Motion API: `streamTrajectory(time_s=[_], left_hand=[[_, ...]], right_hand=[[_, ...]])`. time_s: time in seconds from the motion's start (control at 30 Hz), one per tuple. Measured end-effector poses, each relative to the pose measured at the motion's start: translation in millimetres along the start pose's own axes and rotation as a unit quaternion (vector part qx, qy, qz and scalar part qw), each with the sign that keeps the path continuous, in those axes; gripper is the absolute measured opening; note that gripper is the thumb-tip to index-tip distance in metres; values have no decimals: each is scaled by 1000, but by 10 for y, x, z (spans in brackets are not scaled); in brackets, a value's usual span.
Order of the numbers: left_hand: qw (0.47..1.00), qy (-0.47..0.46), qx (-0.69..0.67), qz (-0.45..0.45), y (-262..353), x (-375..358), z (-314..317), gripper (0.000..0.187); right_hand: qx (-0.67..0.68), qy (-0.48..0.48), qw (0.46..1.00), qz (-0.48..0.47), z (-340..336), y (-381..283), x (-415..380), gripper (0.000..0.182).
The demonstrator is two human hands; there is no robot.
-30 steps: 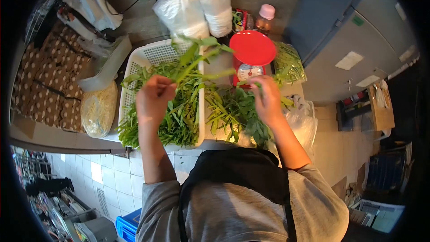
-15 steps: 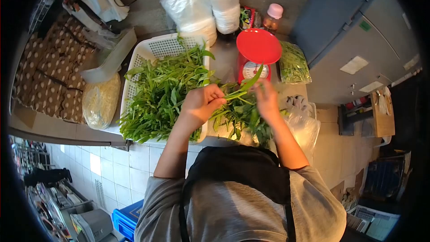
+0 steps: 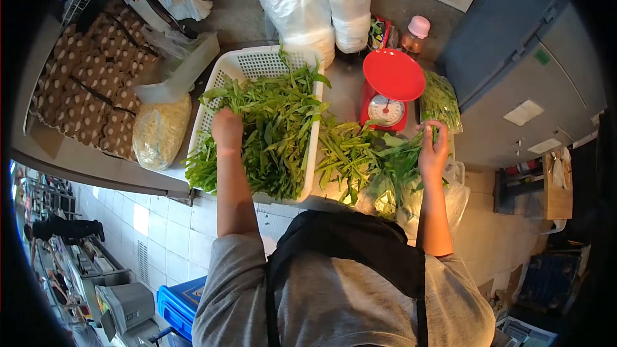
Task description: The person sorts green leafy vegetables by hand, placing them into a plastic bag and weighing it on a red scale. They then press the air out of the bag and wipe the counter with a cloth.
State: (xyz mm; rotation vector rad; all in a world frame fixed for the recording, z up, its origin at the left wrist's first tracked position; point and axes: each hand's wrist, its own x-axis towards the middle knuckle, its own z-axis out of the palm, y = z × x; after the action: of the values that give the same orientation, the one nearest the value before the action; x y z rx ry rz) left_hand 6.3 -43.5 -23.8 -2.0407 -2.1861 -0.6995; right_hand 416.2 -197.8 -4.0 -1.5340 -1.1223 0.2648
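Observation:
My left hand (image 3: 227, 131) reaches down over the left side of a white perforated basket (image 3: 313, 148) heaped with long-leaved greens (image 3: 267, 132). Its back faces the camera, and its fingers are hidden. On the right, my right hand (image 3: 434, 151) is closed, with thumb and fingers pinching leafy greens (image 3: 402, 154) by one end above the counter. A loose pile of cut stems and leaves (image 3: 347, 154) lies between the basket and my right hand. Behind that pile stands a red kitchen scale (image 3: 394, 76) with a round pan and dial.
Clear plastic bags (image 3: 437, 205) lie at the front right. A bagged bundle of greens (image 3: 441, 103) sits beside the scale. Egg trays (image 3: 90, 83) and a bag of pale sprouts (image 3: 160, 132) are left. White bag packs (image 3: 299, 13) and a pink-capped bottle (image 3: 416, 33) stand behind.
My left hand has left the stems in front of me and moved left into the basket. My right hand has moved right and now holds greens. The camera view has shifted slightly.

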Motion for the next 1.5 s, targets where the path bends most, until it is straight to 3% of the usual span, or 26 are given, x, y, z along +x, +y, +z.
streamTrajectory(time_s=[0.07,0.23,0.27,0.37,0.47,0.5,0.63,0.73,0.83,0.93,1.03,1.13,1.17,1.23,1.33,1.43,1.5], left_hand=[[998,-50,14,-38,-72,-45,44,28],[993,-75,-51,-70,-65,-48,24,23],[990,-85,-74,-87,-46,-35,-5,21],[985,-13,-153,-76,-145,-5,85,19],[977,41,-196,-67,102,5,-337,15],[959,39,-276,-59,190,-27,-472,10],[945,53,-321,36,494,-116,-822,6],[931,-24,-364,30,855,-276,-936,8],[896,-43,-422,128,1139,-479,-706,14],[882,-158,-422,140,1534,-717,-687,20],[846,-203,-466,162,1741,-896,-578,28],[829,-223,-489,156,1796,-989,-487,26],[822,-228,-501,148,1800,-1007,-445,26],[825,-232,-494,145,1818,-1031,-427,24],[844,-229,-458,156,1741,-1058,-291,33],[881,-210,-341,252,1619,-1020,-298,45],[905,-116,-314,264,1446,-872,-219,35]], right_hand=[[-21,0,999,-36,16,24,19,12],[-90,-12,992,-86,27,-14,44,12],[-49,-13,997,-59,27,-40,42,12],[51,-9,999,1,25,-134,20,12],[85,0,996,6,-3,-157,6,13],[87,0,996,1,3,-177,7,14],[135,-34,990,31,83,-283,-10,13],[-13,-60,992,-107,198,-337,-46,11],[-134,-99,945,-282,275,-627,-80,16],[-173,-90,912,-362,428,-714,-132,22],[-204,-120,898,-371,549,-613,-215,24],[-219,-114,901,-357,582,-492,-276,26],[-222,-141,912,-314,562,-477,-313,17],[-84,-118,975,-166,582,-423,-336,11],[59,-109,992,8,476,-176,-179,13],[33,-96,995,-1,312,20,-67,11],[36,-73,996,-22,242,87,-44,11]])
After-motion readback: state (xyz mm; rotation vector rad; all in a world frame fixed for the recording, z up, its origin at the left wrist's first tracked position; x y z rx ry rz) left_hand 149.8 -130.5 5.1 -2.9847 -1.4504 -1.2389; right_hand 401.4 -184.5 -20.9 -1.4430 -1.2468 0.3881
